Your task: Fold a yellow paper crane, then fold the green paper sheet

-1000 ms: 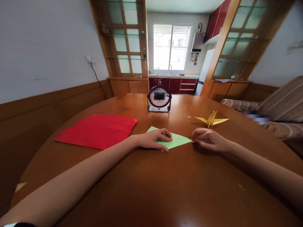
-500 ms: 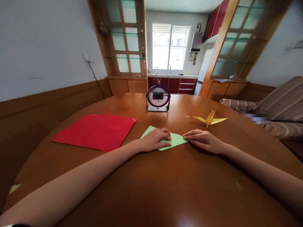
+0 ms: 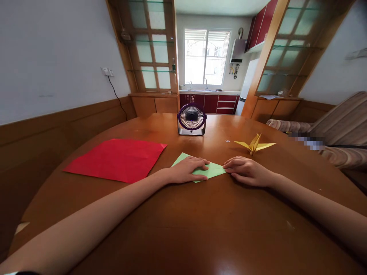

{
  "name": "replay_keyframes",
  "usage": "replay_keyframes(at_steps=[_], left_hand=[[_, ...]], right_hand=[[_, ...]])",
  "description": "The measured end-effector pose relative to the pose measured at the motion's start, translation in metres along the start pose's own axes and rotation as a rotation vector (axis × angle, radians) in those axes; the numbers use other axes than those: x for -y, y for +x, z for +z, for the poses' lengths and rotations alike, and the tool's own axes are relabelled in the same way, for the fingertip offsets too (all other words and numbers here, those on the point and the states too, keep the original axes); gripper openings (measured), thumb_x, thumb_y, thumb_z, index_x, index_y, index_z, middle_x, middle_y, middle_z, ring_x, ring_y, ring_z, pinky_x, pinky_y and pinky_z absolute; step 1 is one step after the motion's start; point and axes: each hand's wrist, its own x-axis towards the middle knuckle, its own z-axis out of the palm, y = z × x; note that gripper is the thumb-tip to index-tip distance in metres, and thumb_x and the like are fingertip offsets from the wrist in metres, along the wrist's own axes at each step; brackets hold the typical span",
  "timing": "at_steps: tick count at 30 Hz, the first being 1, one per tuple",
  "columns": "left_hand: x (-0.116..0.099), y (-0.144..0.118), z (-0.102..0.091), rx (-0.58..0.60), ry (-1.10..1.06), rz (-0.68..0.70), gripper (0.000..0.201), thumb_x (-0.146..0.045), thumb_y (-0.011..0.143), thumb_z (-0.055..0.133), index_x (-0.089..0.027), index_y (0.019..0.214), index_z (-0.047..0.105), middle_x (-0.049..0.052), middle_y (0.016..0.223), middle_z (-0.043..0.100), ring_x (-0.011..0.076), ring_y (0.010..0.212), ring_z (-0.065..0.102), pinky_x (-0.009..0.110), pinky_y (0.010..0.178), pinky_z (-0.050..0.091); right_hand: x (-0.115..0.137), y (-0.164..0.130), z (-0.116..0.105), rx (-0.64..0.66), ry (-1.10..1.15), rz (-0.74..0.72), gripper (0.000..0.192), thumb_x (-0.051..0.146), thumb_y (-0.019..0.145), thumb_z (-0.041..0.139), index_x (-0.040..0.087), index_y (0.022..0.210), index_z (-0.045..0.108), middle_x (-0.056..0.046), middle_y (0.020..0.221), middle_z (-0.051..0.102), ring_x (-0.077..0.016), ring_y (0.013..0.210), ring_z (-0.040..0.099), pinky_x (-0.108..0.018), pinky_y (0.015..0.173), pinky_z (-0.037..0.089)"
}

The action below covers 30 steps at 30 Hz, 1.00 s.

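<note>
Green paper point(image 3: 213, 169) | left hand point(image 3: 186, 170) flat on it as before | right hand point(image 3: 246, 171) fingers now curled at its tip

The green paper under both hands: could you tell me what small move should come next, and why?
Probably run the right hand along the green paper to press its fold: the left hand lies flat on it, and the right fingertips touch its right tip.

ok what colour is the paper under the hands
Light green. The paper lies flat under the left hand, with the right hand at its tip; head view.
</note>
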Motion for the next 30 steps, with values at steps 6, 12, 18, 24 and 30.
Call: replay_keyframes(at_steps=[6,12,18,24,30], left_hand=[[-0.001,0.000,-0.001,0.015,-0.003,-0.001,0.032,-0.046,0.088,0.059,-0.019,0.106,0.060,0.009,0.136,0.055,0.0256,0.121,0.052,0.040,0.103,0.036],[-0.001,0.000,0.000,0.008,0.004,0.004,0.031,-0.045,0.088,0.060,-0.020,0.106,0.060,0.008,0.136,0.055,0.0254,0.121,0.053,0.040,0.104,0.035],[-0.002,0.000,-0.001,0.017,0.007,-0.008,0.029,-0.044,0.088,0.061,-0.019,0.103,0.060,0.008,0.137,0.054,0.0259,0.123,0.051,0.040,0.103,0.036],[-0.001,0.000,-0.001,0.009,0.008,0.005,0.031,-0.045,0.088,0.060,-0.019,0.107,0.060,0.009,0.136,0.055,0.0259,0.121,0.053,0.040,0.103,0.036],[0.002,0.000,0.001,0.012,0.013,0.015,0.036,-0.046,0.089,0.059,-0.018,0.111,0.060,0.010,0.137,0.054,0.0261,0.125,0.051,0.040,0.105,0.035]], right_hand=[[0.006,0.003,-0.003,-0.001,-0.016,-0.002,0.024,0.020,0.092,0.050,0.020,0.110,0.067,-0.009,0.108,0.068,-0.0219,0.105,0.061,-0.042,0.092,0.050],[0.013,0.004,-0.002,0.006,-0.062,0.029,0.031,0.023,0.094,0.048,0.020,0.120,0.062,-0.010,0.106,0.065,-0.0208,0.096,0.061,-0.039,0.085,0.051],[0.018,0.013,0.002,0.090,-0.194,-0.004,0.035,0.028,0.094,0.047,0.020,0.125,0.061,-0.011,0.105,0.060,-0.0212,0.094,0.056,-0.039,0.084,0.048],[0.016,0.016,-0.001,0.066,-0.202,-0.051,0.026,0.026,0.094,0.047,0.020,0.109,0.067,-0.009,0.098,0.063,-0.0208,0.093,0.057,-0.040,0.086,0.046],[0.018,0.011,-0.010,0.037,-0.114,0.063,0.029,0.029,0.097,0.044,0.017,0.087,0.068,-0.007,0.086,0.063,-0.0179,0.080,0.057,-0.036,0.079,0.045]])
